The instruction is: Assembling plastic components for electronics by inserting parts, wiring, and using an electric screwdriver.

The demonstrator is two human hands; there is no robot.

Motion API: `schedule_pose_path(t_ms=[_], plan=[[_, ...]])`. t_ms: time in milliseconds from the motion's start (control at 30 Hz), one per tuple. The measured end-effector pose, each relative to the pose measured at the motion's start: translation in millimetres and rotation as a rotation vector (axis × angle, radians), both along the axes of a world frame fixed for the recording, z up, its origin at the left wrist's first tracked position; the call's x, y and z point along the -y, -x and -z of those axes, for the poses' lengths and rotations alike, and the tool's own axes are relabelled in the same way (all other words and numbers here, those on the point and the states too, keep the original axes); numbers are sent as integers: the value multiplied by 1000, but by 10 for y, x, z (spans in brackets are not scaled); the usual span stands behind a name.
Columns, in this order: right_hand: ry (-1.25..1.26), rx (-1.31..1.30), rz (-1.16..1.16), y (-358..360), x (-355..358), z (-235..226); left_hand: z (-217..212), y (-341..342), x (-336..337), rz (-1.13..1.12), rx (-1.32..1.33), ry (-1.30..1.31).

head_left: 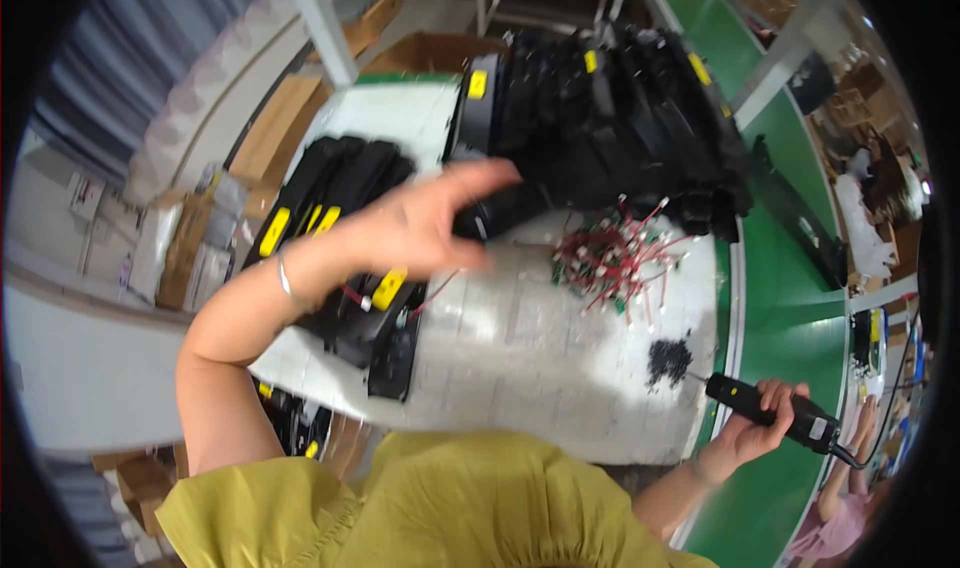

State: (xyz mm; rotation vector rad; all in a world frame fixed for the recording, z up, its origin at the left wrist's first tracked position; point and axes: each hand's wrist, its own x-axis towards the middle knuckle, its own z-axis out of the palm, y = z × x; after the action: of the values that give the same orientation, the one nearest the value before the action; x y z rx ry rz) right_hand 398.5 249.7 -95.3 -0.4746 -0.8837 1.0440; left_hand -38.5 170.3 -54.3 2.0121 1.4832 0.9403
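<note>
My left hand [425,228] reaches over the middle of the table, slightly blurred. Its fingers are spread apart, with the end of a long black plastic part [515,203] just beyond them; no grip on it shows. In my right hand [755,428] is a black corded electric screwdriver [735,398]. Its thin bit points at a small heap of black screws [668,361] on the table's right side. Under and beside my left forearm lie several black plastic housings [345,183] with yellow labels, one [393,356] lying closest to me.
A large stack of black housings [630,108] fills the far side. A tangle of red wires with white connectors [620,258] lies right of centre on the white tabletop [510,368]. The green bench [785,338] runs along the right, bearing a long black part [795,213]. Another person's arm [835,468] shows lower right.
</note>
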Motion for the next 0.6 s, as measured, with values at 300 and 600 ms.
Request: schedule_pose_path(t_ms=[300,600], plan=[[30,-3,-104,93,-33,-23,363,-961,929,-7,-143,62],[14,-14,-102,-41,150,1,704,-81,515,-415,-903,102]])
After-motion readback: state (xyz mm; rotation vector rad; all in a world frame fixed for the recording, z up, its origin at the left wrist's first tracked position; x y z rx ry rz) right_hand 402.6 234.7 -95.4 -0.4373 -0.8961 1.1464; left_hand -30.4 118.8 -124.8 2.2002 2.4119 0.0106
